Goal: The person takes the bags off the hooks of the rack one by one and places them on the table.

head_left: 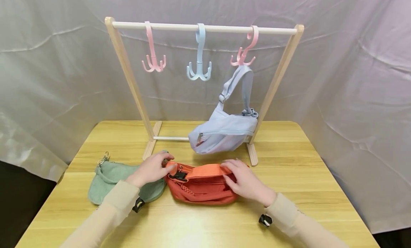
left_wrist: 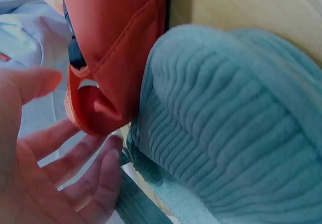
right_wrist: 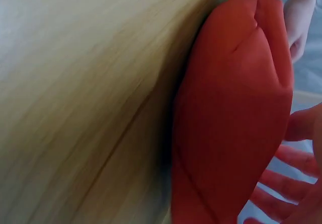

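A red-orange belt bag (head_left: 205, 192) lies on the table with its orange strap (head_left: 208, 170) looped over the top and a black buckle (head_left: 178, 175) at its left end. My left hand (head_left: 152, 170) is at that end; in the left wrist view its thumb and fingers are spread apart around the strap end. At the bag's right end is my right hand (head_left: 245, 180), fingers over the strap and thumb apart from them, as the right wrist view also suggests. Under my left wrist lies a green ribbed bag (left_wrist: 216, 108), which touches the red one.
Behind stands a wooden rack (head_left: 128, 76) with a white bar (head_left: 176, 26). On it hang a left pink hook (head_left: 153, 59), a blue hook (head_left: 199, 62) and a right pink hook (head_left: 244, 55). A pale blue bag (head_left: 224, 133) hangs by its strap from the right hook.
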Action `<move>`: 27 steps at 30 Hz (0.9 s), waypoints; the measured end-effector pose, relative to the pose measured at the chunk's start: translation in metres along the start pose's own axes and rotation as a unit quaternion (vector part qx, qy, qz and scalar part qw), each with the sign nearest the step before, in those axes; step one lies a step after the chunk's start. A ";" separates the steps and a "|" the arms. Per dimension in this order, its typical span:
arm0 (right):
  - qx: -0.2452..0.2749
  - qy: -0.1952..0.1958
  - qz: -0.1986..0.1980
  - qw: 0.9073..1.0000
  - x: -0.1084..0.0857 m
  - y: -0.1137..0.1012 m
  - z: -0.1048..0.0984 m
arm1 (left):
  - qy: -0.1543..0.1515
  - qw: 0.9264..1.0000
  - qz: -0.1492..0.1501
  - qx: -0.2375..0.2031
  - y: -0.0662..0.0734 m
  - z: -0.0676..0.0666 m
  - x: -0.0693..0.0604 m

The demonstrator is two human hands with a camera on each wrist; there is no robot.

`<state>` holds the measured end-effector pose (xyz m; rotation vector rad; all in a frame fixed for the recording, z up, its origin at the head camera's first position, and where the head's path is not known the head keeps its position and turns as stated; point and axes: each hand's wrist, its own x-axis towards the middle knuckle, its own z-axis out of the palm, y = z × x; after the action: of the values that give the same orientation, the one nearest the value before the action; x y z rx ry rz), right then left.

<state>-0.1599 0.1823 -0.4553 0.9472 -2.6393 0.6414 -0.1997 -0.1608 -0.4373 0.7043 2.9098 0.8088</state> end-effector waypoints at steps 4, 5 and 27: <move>0.007 -0.012 -0.026 1.000 0.003 -0.009 0.000 | 0.041 0.998 -0.017 0.034 -0.001 -0.002 -0.001; 0.004 -0.013 -0.036 0.999 0.004 -0.011 0.000 | 0.050 0.998 -0.018 0.042 -0.001 -0.002 -0.001; -0.065 -0.178 -0.027 0.981 -0.002 -0.022 0.011 | -0.102 0.991 -0.050 0.070 -0.008 -0.005 -0.001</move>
<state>-0.1454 0.1627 -0.4587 1.1843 -2.9056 0.3015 -0.2025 -0.1698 -0.4367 0.6062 2.8091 0.4938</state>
